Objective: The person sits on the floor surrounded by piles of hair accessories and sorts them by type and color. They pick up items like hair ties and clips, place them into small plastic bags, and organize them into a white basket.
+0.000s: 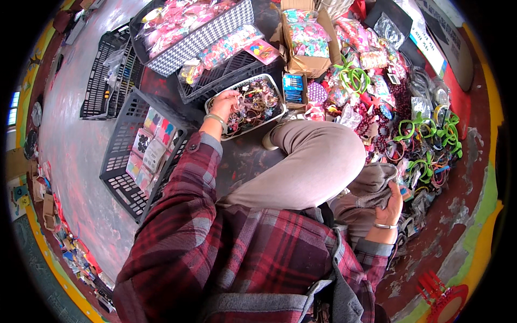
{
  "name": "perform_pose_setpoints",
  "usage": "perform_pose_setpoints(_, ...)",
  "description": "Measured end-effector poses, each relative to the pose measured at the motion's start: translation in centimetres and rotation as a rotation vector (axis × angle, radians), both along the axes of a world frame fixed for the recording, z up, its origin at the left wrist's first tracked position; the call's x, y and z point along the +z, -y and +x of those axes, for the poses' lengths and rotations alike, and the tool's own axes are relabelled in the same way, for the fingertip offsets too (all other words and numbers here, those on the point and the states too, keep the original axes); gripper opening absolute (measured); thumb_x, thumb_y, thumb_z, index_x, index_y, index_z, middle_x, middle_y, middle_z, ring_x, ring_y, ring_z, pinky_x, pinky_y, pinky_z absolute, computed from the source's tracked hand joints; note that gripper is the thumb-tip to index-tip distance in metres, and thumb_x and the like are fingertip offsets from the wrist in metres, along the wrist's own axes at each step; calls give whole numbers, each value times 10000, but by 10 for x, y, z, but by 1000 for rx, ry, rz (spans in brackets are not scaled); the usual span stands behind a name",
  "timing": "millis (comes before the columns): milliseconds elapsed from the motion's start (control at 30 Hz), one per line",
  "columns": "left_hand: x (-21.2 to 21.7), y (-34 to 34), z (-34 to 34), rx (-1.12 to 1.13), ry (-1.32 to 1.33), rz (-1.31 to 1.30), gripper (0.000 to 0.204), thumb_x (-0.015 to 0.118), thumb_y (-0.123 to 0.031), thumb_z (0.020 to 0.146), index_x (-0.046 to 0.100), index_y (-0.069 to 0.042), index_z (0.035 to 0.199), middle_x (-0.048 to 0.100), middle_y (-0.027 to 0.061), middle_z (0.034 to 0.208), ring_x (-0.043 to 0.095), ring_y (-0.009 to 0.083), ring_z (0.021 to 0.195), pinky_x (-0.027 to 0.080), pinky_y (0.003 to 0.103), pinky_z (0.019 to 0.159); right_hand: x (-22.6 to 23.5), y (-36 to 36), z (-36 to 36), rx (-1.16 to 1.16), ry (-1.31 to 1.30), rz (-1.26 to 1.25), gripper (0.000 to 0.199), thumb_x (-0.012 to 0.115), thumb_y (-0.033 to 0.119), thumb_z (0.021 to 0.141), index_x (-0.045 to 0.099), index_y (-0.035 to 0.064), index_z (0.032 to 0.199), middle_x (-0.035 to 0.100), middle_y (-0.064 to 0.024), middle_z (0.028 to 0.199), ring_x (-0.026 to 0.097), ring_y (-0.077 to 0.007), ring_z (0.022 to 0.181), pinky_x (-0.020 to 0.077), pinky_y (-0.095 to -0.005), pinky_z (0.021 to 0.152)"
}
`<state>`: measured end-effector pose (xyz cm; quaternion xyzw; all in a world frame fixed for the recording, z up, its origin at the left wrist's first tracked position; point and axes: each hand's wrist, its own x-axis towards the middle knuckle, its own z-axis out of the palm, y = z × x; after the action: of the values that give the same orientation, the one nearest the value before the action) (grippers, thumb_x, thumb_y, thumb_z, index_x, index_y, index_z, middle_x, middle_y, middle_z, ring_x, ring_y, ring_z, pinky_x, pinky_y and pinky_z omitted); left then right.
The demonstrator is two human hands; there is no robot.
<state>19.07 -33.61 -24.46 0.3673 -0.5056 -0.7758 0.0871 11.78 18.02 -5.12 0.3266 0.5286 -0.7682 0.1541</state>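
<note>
My left hand [226, 101] reaches forward into a white wire tray [276, 86] full of small hair ties and clips, its fingers curled on some of them. A pale bangle sits on that wrist. My right hand [391, 205] rests low on the right, against my bent knee in grey-brown trousers [371, 183], and holds nothing. My other leg in beige trousers [318, 156] is folded between the two hands. Both sleeves are red plaid.
A dark plastic crate [116, 161] with small packets lies on the left. Black crates and a checked basket [199, 40] of pink packaged goods stand beyond the tray. A cardboard box [307, 64] stands behind, and green hairbands [431, 134] and beads are heaped on the right.
</note>
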Motion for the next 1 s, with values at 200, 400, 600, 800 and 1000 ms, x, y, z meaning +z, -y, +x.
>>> perform_pose_setpoints(200,-11,19,27,55,-53,58,169,527,4,751,615,-20,894,548,31,619,472,105,468,369,231,423,10,10,3,-14,-4,-43,144,540,89,801,585,41,929,644,-110,922,629,-275,807,529,-408,727)
perform_pose_setpoints(400,-68,12,53,-77,608,-841,272,620,-133,731,629,-73,996,627,111,913,595,269,864,464,345,795,10,10,2,20,29,-25,145,538,93,803,583,31,927,644,-118,919,630,-274,806,528,-410,728)
perform_pose_setpoints(600,-53,-19,28,-386,463,-1124,452,571,-125,767,501,-137,1213,309,138,1370,377,366,1204,363,377,969,-3,2,-1,53,24,-44,241,532,98,790,583,6,1007,633,-117,965,624,-269,838,515,-390,749)
perform_pose_setpoints(800,-22,-23,7,-656,498,-1139,205,485,-154,827,538,-125,1023,462,175,1216,500,349,1056,401,420,871,-2,9,-1,11,23,8,239,537,78,779,587,-7,996,635,-119,947,629,-269,812,521,-392,727)
perform_pose_setpoints(1000,-35,-6,-6,-273,292,-1133,128,576,-112,803,536,-86,922,628,125,813,609,297,774,471,379,675,0,10,-1,12,18,13,233,546,65,770,588,-21,983,637,-118,918,632,-266,778,524,-383,706)
